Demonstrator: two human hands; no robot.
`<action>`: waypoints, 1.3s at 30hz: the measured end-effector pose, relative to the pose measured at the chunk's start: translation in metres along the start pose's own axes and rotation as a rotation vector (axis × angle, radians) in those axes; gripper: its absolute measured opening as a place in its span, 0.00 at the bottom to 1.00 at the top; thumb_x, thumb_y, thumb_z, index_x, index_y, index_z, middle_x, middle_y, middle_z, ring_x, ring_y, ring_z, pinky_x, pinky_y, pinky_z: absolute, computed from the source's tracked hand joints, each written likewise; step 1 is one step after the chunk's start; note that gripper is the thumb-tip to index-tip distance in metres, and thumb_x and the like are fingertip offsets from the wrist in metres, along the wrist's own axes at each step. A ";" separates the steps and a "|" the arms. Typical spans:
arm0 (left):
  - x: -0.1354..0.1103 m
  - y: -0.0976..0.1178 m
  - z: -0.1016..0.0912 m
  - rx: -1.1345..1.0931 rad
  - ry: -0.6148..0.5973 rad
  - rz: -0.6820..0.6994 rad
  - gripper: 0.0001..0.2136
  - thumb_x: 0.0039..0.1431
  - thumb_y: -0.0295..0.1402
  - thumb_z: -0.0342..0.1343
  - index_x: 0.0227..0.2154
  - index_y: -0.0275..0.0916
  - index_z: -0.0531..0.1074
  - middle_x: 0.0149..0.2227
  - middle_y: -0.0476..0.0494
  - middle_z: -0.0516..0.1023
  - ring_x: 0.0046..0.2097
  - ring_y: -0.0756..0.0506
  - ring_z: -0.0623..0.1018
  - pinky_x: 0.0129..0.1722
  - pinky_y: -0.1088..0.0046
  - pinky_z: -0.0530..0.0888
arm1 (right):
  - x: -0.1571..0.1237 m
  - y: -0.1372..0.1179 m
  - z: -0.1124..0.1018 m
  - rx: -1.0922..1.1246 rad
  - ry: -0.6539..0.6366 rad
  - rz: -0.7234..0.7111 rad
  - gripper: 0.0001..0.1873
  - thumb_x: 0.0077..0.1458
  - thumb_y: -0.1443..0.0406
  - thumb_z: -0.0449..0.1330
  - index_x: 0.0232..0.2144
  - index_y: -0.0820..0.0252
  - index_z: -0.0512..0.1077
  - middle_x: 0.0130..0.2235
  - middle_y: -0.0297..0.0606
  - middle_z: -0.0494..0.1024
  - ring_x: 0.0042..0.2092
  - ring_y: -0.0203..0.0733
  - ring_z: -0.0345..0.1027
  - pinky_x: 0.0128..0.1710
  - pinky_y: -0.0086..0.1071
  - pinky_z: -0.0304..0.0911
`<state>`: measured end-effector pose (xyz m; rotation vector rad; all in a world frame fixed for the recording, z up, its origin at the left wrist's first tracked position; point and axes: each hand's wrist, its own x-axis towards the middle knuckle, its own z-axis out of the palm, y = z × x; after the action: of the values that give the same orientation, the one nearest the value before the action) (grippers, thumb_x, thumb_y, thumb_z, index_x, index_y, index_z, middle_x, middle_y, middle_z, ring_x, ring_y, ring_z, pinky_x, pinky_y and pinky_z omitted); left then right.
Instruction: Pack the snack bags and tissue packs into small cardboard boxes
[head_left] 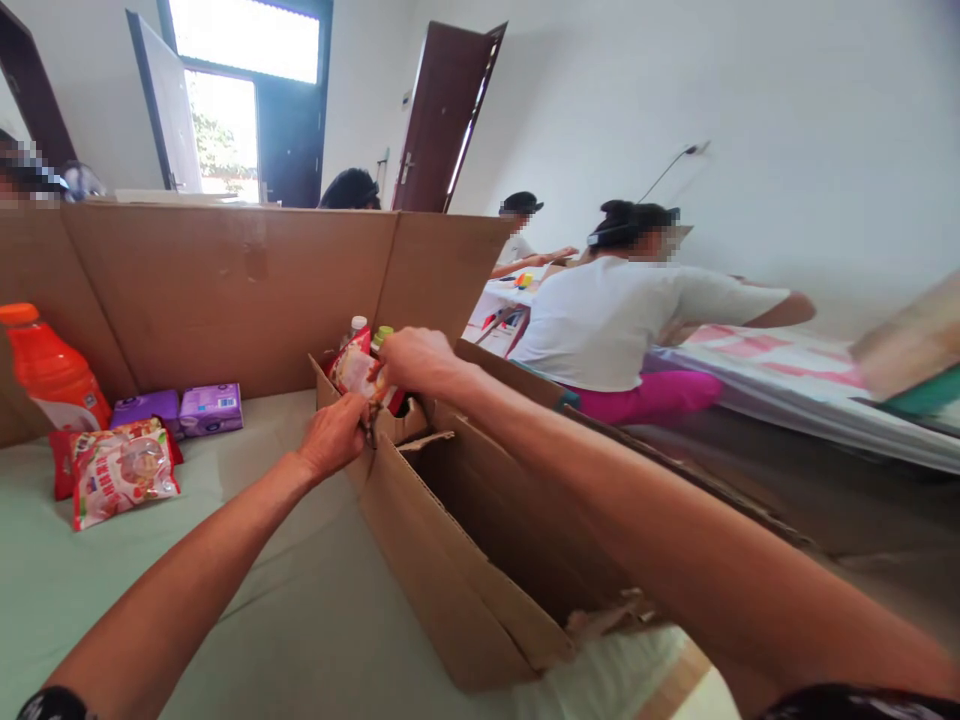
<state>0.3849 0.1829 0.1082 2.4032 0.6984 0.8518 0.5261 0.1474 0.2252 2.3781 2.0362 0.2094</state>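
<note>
A long, narrow cardboard box (439, 540) stands on the pale green surface, with a torn flap inside it. At its far end my left hand (339, 436) is closed on the near-side wall's edge. My right hand (421, 362) reaches across the box, fingers curled down on a red and white snack packet (354, 368) at the far end; its fingertips are partly hidden. Behind the packet show a bottle with a white cap (358, 323) and another with a green cap (382, 334).
To the left stand an orange drink bottle (56, 370), purple tissue packs (211, 408) and red and white snack packets (126, 474). A tall cardboard panel (225, 290) rises behind them. Several people work beyond; one in a white shirt (592, 320) sits at the right by a covered table (780, 375).
</note>
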 end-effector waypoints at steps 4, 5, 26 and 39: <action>-0.019 -0.003 -0.009 -0.243 0.171 -0.063 0.16 0.49 0.20 0.53 0.41 0.41 0.71 0.55 0.40 0.73 0.52 0.43 0.75 0.53 0.66 0.71 | -0.018 0.009 -0.043 -0.051 0.158 0.076 0.15 0.59 0.66 0.55 0.42 0.62 0.81 0.45 0.51 0.82 0.49 0.57 0.75 0.41 0.38 0.65; -0.026 -0.007 -0.014 -0.316 0.225 -0.099 0.17 0.50 0.22 0.54 0.44 0.40 0.70 0.57 0.39 0.70 0.53 0.42 0.74 0.53 0.65 0.71 | -0.026 0.009 -0.049 -0.055 0.218 0.053 0.16 0.59 0.66 0.54 0.42 0.60 0.81 0.44 0.48 0.82 0.48 0.55 0.75 0.40 0.37 0.64; -0.247 -0.063 -0.123 -1.076 0.251 -0.652 0.22 0.41 0.42 0.74 0.37 0.33 0.79 0.37 0.41 0.83 0.36 0.45 0.80 0.39 0.71 0.74 | -0.077 -0.140 0.036 0.032 0.022 -0.769 0.15 0.59 0.69 0.52 0.33 0.58 0.79 0.35 0.39 0.83 0.36 0.41 0.74 0.38 0.33 0.56; -0.228 -0.122 -0.121 -0.706 0.601 -0.752 0.10 0.65 0.38 0.58 0.38 0.34 0.74 0.37 0.46 0.78 0.35 0.48 0.78 0.37 0.67 0.78 | -0.040 -0.179 0.065 -0.064 -0.138 -0.472 0.15 0.60 0.68 0.52 0.35 0.56 0.80 0.39 0.40 0.84 0.41 0.44 0.76 0.34 0.31 0.57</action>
<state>0.1136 0.1691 0.0219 1.1141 1.1666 1.2045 0.3509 0.1418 0.1405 1.7512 2.3966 0.0982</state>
